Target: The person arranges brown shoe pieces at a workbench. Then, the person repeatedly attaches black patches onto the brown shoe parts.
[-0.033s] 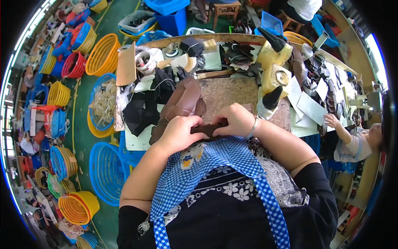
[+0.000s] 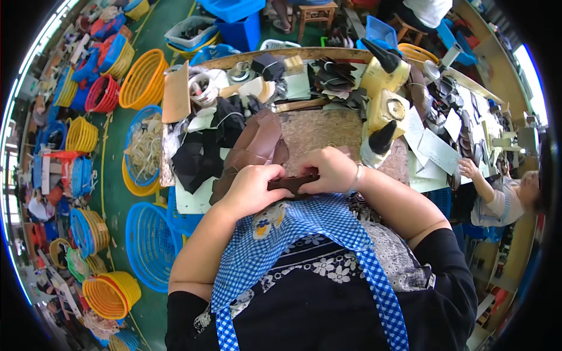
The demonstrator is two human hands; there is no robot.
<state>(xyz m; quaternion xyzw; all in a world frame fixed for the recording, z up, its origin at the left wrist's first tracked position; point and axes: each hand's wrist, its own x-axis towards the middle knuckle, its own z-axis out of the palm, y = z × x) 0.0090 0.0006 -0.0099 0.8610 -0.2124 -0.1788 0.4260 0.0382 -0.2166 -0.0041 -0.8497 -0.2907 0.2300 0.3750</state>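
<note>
The dark brown piece (image 2: 294, 183) looks like leather or a similar material, with a smooth, rather matt face. The brown pieces (image 2: 259, 140) on the left seem to be of the same kind, showing a soft shine. The table (image 2: 322, 131) has a rough, worn top. On its right, the yellowish containers (image 2: 381, 108) appear to be plastic, and paper sheets (image 2: 439, 153) look flat and matt. The apron (image 2: 331, 216) is matt cloth; the left basket (image 2: 146, 248) is smooth blue plastic; the far stool (image 2: 317, 8) is wooden.
</note>
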